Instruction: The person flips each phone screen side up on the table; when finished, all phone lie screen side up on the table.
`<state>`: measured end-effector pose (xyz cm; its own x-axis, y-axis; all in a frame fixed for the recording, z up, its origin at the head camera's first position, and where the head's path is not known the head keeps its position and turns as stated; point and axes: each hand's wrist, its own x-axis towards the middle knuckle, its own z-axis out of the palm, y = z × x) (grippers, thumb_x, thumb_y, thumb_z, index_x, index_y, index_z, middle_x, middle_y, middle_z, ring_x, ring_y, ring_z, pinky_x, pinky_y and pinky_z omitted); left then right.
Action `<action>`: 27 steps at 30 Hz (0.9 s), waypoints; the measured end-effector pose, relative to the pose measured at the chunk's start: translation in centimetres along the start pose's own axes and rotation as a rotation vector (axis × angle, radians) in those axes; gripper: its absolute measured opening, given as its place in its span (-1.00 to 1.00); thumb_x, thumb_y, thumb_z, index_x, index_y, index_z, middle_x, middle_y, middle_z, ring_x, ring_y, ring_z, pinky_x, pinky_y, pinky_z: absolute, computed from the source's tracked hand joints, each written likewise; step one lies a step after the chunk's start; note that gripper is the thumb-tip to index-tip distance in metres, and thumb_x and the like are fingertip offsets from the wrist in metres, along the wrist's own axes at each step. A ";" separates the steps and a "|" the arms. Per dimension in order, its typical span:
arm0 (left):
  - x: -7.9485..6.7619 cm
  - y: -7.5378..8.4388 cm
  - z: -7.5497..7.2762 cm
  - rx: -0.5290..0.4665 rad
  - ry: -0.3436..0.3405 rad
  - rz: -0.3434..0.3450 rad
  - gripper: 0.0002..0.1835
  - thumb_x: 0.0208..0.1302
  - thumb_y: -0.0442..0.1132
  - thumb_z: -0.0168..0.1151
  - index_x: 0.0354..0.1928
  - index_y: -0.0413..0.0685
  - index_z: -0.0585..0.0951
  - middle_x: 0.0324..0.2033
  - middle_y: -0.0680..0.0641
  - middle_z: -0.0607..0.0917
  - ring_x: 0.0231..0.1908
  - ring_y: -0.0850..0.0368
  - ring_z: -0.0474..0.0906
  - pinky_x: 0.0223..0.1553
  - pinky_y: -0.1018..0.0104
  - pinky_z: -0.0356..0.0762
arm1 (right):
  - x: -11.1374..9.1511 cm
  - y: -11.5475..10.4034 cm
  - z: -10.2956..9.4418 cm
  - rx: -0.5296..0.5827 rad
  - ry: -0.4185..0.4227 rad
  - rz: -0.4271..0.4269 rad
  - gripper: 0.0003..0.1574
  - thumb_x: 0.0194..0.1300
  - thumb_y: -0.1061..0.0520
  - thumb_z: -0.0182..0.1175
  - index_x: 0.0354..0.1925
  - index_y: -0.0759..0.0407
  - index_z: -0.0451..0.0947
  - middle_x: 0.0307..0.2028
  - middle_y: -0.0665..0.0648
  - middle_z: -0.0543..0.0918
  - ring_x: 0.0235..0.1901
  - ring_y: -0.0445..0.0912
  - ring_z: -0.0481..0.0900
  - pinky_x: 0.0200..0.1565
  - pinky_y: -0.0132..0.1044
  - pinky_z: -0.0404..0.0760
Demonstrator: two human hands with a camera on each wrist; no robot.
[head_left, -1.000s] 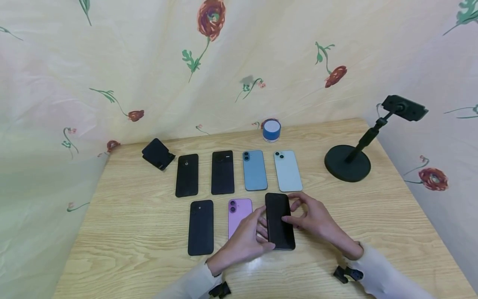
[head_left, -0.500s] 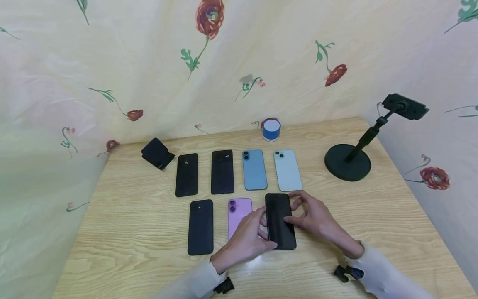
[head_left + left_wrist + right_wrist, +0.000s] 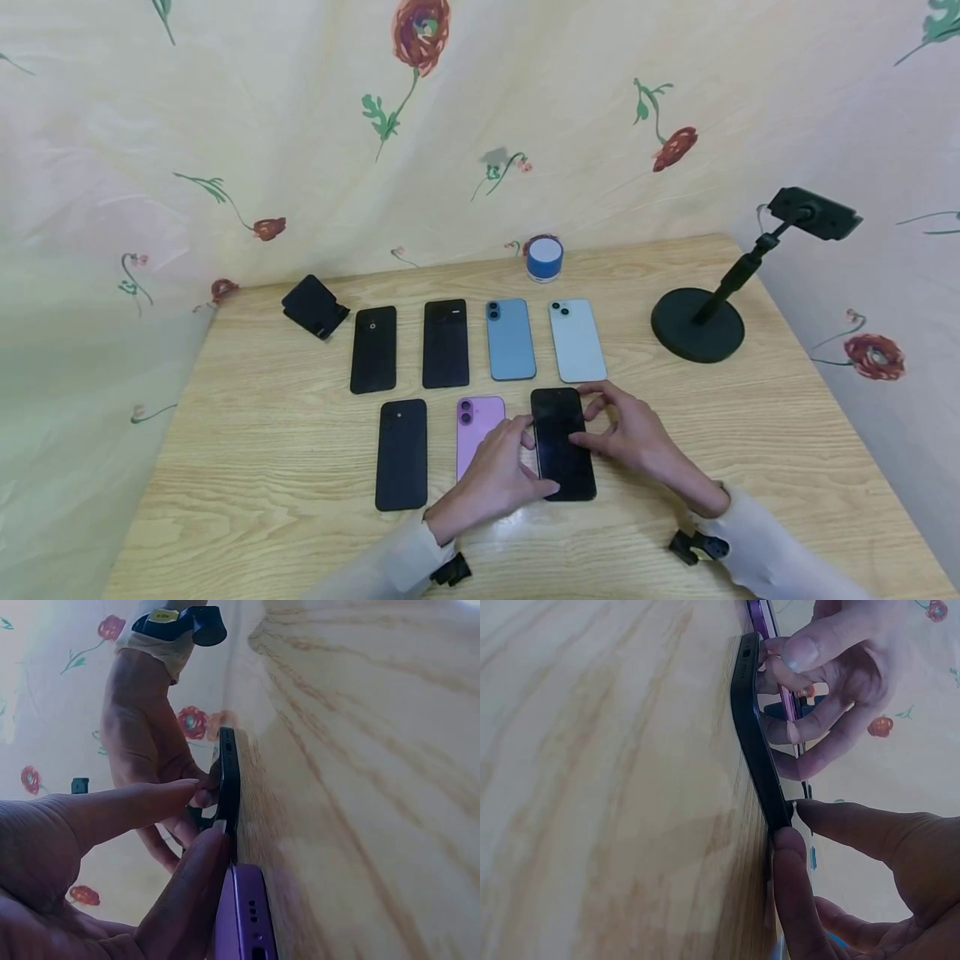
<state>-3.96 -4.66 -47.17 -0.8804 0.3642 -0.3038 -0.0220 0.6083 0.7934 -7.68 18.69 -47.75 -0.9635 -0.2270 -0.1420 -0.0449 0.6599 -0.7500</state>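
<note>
A black phone (image 3: 562, 442) lies screen up on the wooden table (image 3: 750, 433), at the right end of the near row. My left hand (image 3: 534, 460) holds its left edge and near end, with the fingers over the purple phone (image 3: 477, 417) beside it. My right hand (image 3: 588, 415) pinches the phone's right edge, thumb on the screen. The left wrist view shows the black phone (image 3: 228, 780) edge-on beside the purple phone (image 3: 244, 915), with my left fingers (image 3: 187, 885) at its side. In the right wrist view, my right fingers (image 3: 795, 885) grip the black phone (image 3: 756, 742) by its edge.
Another black phone (image 3: 401, 454) lies left of the purple one. The far row holds two black phones (image 3: 372, 349) (image 3: 446, 343), a blue phone (image 3: 511, 339) and a pale phone (image 3: 577, 340). A black folded stand (image 3: 314, 307), a small blue speaker (image 3: 543, 258) and a round-based phone holder (image 3: 697, 325) stand behind.
Both hands keep hold of the black phone. It has shifted slightly away from me, and my left fingers have crept a little further up its left edge.
</note>
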 end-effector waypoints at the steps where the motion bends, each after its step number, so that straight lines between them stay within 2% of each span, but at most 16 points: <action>1: 0.0 0.0 0.0 0.001 0.002 -0.002 0.00 0.09 -0.11 0.63 0.51 -0.22 0.31 -0.01 -0.03 0.61 -0.45 0.45 0.59 0.07 0.21 0.52 | 0.0 0.0 0.0 -0.005 0.004 -0.001 -0.21 0.12 0.06 0.59 0.25 0.19 0.51 -0.19 0.14 0.72 -0.57 -0.23 0.43 -0.47 -0.39 0.33; 6: -0.1 0.0 -0.1 -0.024 -0.005 -0.006 0.00 0.10 -0.10 0.62 0.53 -0.20 0.30 0.02 -0.03 0.60 -0.44 0.46 0.62 0.03 0.29 0.53 | 0.0 0.0 -0.1 -0.013 0.010 -0.011 -0.25 0.16 0.05 0.57 0.25 0.19 0.51 -0.20 0.12 0.72 -0.57 -0.23 0.39 -0.47 -0.38 0.31; 10: -0.3 -0.2 -0.2 -0.103 -0.034 -0.002 0.05 0.12 -0.15 0.62 0.58 -0.15 0.23 0.08 -0.07 0.58 -0.42 0.42 0.69 -0.11 0.39 0.62 | 0.0 -0.1 -0.1 0.003 -0.005 -0.020 -0.30 0.25 0.05 0.50 0.28 0.22 0.49 -0.21 0.14 0.71 -0.63 -0.25 0.39 -0.53 -0.39 0.34; 14: -0.6 -0.6 -0.5 -0.151 -0.042 0.032 0.08 0.14 -0.15 0.61 0.62 -0.07 0.18 0.17 -0.11 0.57 -0.33 0.40 0.70 -0.21 0.46 0.64 | 0.3 -0.6 -0.2 0.020 -0.013 -0.031 -0.32 0.31 0.08 0.44 0.30 0.23 0.47 -0.21 0.16 0.69 -0.63 -0.25 0.46 -0.54 -0.41 0.41; 21: -1.3 -1.1 -1.2 -0.190 0.002 0.103 0.04 0.11 -0.14 0.63 0.59 -0.01 0.25 0.21 -0.14 0.58 -0.16 0.27 0.73 -0.22 0.46 0.64 | 0.8 -1.8 -0.1 0.079 -0.052 -0.096 -0.36 0.34 0.14 0.41 0.30 0.28 0.47 -0.18 0.21 0.66 -0.58 -0.24 0.53 -0.48 -0.41 0.49; 27: -2.1 -1.5 -2.0 -0.220 0.057 0.125 0.02 0.06 -0.22 0.65 0.54 -0.10 0.30 0.22 -0.20 0.56 -0.09 0.06 0.69 -0.18 0.46 0.68 | 1.5 -2.7 0.7 0.151 -0.116 -0.117 -0.41 0.37 0.21 0.37 0.29 0.32 0.47 -0.14 0.28 0.65 -0.54 -0.15 0.61 -0.51 -0.35 0.62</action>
<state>-3.00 -7.77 -46.71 -0.9077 0.3833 -0.1706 -0.0080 0.3906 0.9205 -8.78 16.07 -46.40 -0.9168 -0.3825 -0.1148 -0.1064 0.5110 -0.8530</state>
